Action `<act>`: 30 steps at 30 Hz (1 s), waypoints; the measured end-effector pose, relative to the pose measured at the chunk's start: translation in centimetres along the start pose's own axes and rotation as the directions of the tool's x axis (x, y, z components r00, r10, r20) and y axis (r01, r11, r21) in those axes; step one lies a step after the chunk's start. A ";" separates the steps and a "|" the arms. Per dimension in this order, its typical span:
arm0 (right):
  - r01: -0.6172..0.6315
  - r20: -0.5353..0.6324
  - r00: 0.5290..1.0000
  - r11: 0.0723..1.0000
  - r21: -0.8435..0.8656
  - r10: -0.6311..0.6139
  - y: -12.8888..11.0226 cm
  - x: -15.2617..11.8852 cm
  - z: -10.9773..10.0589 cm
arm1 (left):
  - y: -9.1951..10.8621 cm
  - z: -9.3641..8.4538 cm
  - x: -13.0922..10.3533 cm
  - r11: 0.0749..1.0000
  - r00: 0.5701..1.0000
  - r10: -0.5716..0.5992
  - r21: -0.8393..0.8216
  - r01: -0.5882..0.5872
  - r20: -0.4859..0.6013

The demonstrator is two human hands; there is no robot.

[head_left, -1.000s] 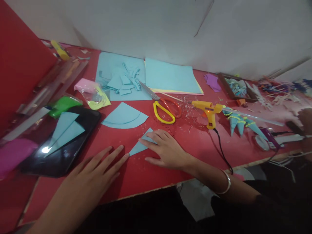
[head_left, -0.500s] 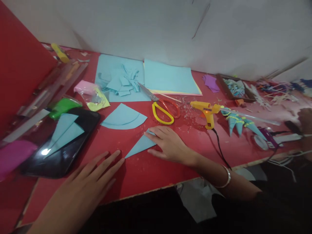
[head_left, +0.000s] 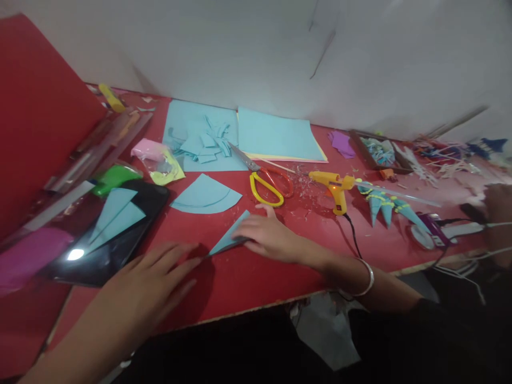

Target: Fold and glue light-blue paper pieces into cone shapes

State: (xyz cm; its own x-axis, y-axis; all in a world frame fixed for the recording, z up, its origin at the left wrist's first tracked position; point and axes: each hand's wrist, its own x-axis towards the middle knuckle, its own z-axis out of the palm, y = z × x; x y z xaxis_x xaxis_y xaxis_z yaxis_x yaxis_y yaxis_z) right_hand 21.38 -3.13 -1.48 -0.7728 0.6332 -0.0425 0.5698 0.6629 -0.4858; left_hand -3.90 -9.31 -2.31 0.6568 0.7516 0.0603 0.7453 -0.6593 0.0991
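Touching blue paper wedge

A plain, pale grey wall is rising behind a long red tabletop, whose rough, pale front edge is running slantwise across the view. At left, a flat, upright red panel is standing. Dim light is leaving a soft sheen on the tabletop's right; below, deep darkness is hiding the floor.

The right grip touches a blue paper triangle near scissors.
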 end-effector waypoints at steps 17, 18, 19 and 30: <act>0.012 -0.269 0.963 0.999 -0.039 -0.022 3.1 -3.8 0.7 | 1.0 2.4 7.7 0.974 0.977 0.207 -0.100 -0.201 0.046; -0.007 -0.231 0.973 1.000 -0.025 0.001 3.3 -4.3 -0.2 | 1.0 2.2 7.7 0.972 0.975 0.219 -0.102 -0.214 0.046; -0.036 -0.192 0.981 0.999 -0.010 0.034 3.5 -4.9 -1.2 | 1.0 2.1 7.6 0.969 0.972 0.232 -0.104 -0.226 0.047; -0.849 -0.256 0.529 0.499 -0.176 0.809 8.1 -13.9 -7.3 | 0.5 2.5 7.5 0.969 0.977 0.213 -0.131 -0.208 0.022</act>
State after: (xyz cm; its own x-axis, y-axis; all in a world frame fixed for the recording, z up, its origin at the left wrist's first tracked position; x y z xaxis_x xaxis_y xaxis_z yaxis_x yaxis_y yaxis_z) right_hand 38.79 -3.64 1.51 0.1238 0.9736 -0.1920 0.9893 -0.1362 -0.0529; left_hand 1.64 -4.06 -4.29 0.8029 0.5933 0.0585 0.5705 -0.7931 0.2136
